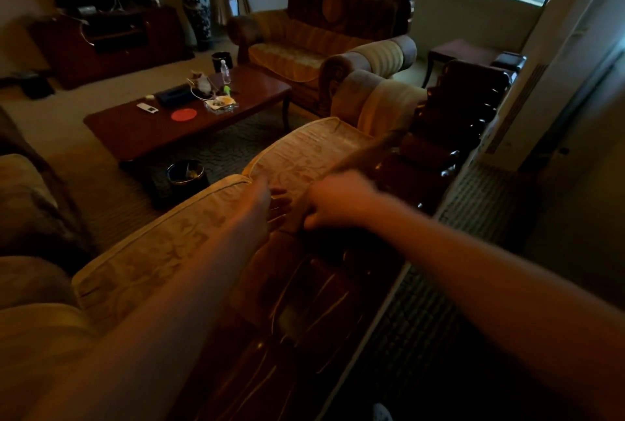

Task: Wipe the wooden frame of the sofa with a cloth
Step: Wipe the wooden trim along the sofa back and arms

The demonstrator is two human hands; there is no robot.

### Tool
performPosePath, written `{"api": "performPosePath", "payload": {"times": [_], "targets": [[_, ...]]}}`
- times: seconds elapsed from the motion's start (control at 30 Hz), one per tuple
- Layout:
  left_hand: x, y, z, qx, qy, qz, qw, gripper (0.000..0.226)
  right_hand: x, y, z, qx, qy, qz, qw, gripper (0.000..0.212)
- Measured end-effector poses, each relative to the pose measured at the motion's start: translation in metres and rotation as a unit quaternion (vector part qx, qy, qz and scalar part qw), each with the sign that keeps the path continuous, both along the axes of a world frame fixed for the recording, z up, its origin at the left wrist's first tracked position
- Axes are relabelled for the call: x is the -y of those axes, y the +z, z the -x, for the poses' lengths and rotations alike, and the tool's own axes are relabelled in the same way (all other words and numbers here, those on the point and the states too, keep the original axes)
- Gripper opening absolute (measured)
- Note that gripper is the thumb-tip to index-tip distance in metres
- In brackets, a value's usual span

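Dimly, both hands over the dark wooden frame.

No text, label, brand, number or sign can be read anywhere in the dim room. The bottle on the desk wears a label, and the small white thing near it has dark markings, but both are too small and blurred to make out.
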State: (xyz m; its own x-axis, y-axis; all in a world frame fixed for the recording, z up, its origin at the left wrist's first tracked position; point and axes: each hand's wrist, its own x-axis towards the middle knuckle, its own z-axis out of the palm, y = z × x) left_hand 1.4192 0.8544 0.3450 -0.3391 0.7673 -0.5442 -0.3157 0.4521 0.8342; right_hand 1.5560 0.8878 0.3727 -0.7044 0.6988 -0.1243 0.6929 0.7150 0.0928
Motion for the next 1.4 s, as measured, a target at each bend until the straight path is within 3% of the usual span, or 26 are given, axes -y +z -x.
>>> {"api": "performPosePath", "payload": {"times": [0.07, 0.1, 0.2, 0.27, 0.33, 0.4, 0.47, 0.6, 0.67, 0.73, 0.8, 0.87, 0.97, 1.07, 1.17, 1.23, 1.33, 1.4], "targets": [[-0.001, -0.001, -0.004, 0.003, 0.003, 0.003, 1.0, 0.038, 0.032, -0.015, 0.014, -0.009, 0.071, 0.014, 0.997, 0.034], [0.0, -0.001, -0.005, -0.002, 0.005, 0.005, 1.0, 0.036, 0.026, -0.01, 0.015, 0.01, 0.057, 0.027, 0.998, 0.034], [0.004, -0.003, -0.002, -0.019, 0.004, 0.006, 1.0, 0.037, -0.019, 0.021, 0.008, 0.116, -0.097, 0.103, 0.983, 0.052], [0.007, -0.005, 0.0, -0.012, 0.003, 0.008, 1.0, 0.038, -0.036, 0.034, 0.001, 0.127, -0.15, 0.078, 0.977, 0.057], [0.007, -0.006, 0.001, 0.001, 0.004, 0.017, 1.0, 0.039, -0.015, 0.024, 0.004, 0.096, -0.114, 0.03, 0.988, 0.046], [0.007, -0.007, -0.004, 0.016, 0.004, 0.026, 1.0, 0.04, 0.033, -0.007, 0.015, 0.004, -0.009, -0.029, 1.0, 0.035], [0.006, -0.004, -0.012, 0.022, -0.004, 0.029, 0.999, 0.041, 0.057, -0.018, 0.02, -0.033, 0.039, -0.029, 0.998, 0.031], [0.005, 0.001, -0.024, 0.006, -0.024, 0.015, 1.0, 0.043, -0.019, 0.022, -0.005, 0.031, -0.13, 0.033, 0.99, 0.05], [0.003, 0.001, -0.026, 0.024, -0.02, 0.004, 0.999, 0.042, -0.044, 0.036, -0.016, 0.064, -0.163, 0.048, 0.983, 0.057], [0.001, 0.0, -0.028, 0.038, 0.001, 0.004, 0.999, 0.041, -0.025, 0.024, -0.006, 0.098, -0.101, -0.003, 0.99, 0.049], [-0.003, -0.001, -0.028, 0.041, 0.045, -0.012, 0.998, 0.042, 0.017, -0.002, 0.013, 0.032, 0.001, -0.034, 0.999, 0.036], [-0.004, 0.001, -0.025, 0.036, 0.081, -0.024, 0.996, 0.041, 0.038, -0.013, 0.025, -0.025, 0.069, 0.021, 0.997, 0.034], [0.001, 0.006, -0.013, 0.029, 0.091, -0.007, 0.995, 0.035, 0.006, 0.006, 0.026, 0.042, 0.009, 0.125, 0.991, 0.048], [0.01, 0.008, -0.007, 0.018, 0.054, -0.004, 0.998, 0.034, -0.041, 0.028, -0.002, 0.083, -0.093, 0.099, 0.987, 0.051], [0.019, 0.008, -0.015, 0.004, -0.005, 0.006, 1.0, 0.038, -0.035, 0.02, -0.036, -0.044, -0.116, -0.026, 0.992, 0.045], [0.023, 0.008, -0.027, -0.001, -0.035, 0.012, 0.999, 0.039, 0.013, 0.004, -0.045, -0.152, -0.093, -0.143, 0.973, 0.035], [0.028, 0.004, -0.052, 0.004, -0.042, -0.029, 0.999, 0.034, 0.1, -0.032, -0.054, -0.25, -0.034, -0.192, 0.948, 0.035], [0.036, -0.003, -0.069, -0.093, -0.042, -0.097, 0.99, 0.032, 0.109, -0.039, -0.076, -0.274, -0.007, -0.197, 0.941, 0.036]]}}
